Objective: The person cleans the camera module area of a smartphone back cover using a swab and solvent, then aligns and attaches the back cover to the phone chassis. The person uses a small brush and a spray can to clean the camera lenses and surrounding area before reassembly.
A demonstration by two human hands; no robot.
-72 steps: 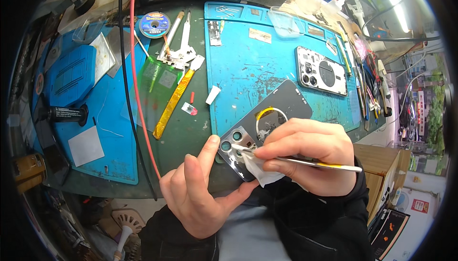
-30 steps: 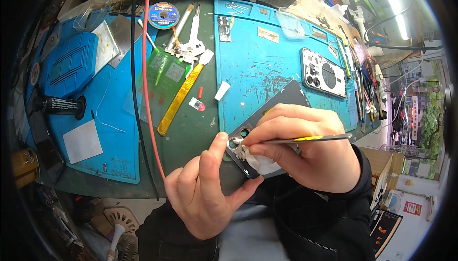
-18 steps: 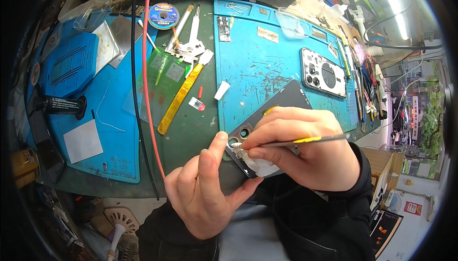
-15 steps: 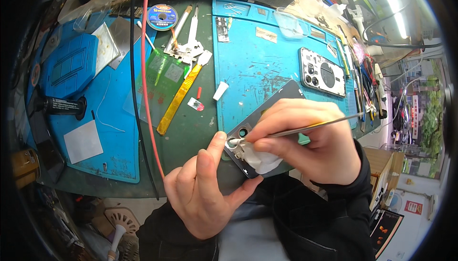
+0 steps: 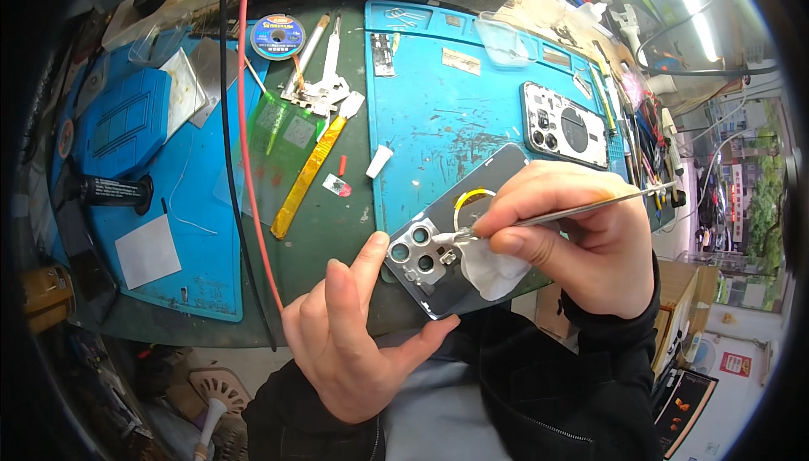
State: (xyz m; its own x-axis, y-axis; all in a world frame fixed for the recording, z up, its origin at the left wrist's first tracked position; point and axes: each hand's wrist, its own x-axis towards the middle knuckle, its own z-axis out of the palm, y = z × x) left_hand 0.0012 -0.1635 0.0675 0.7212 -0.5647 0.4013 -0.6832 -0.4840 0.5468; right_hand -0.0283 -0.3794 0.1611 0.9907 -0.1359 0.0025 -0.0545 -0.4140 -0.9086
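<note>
A dark phone back cover point(image 5: 472, 187) lies tilted at the near edge of the blue mat, its silver camera frame with round lens openings toward my left hand point(image 5: 350, 335). That hand steadies the cover by its edges, index finger at the camera corner and thumb at the lower corner. Above the cover, my right hand point(image 5: 581, 238) grips a slim metal tool point(image 5: 590, 206) like a pen. A crumpled white wipe point(image 5: 493, 271) hangs from the same fingers, bunched at the tool's tip, beside the camera frame. Part of a yellow-and-white ring point(image 5: 462, 201) shows on the cover.
Another phone shell point(image 5: 566, 126) lies on the blue mat point(image 5: 447, 115) at the right. Left of it are an orange tape strip point(image 5: 312, 179), a wire spool point(image 5: 278, 37) and a green film point(image 5: 282, 136). A red cable point(image 5: 246, 124) and a black cable cross the bench.
My right hand has drawn the wipe and tool rightward off the camera frame, baring its lens openings and part of the ring. My left hand keeps its hold on the cover.
</note>
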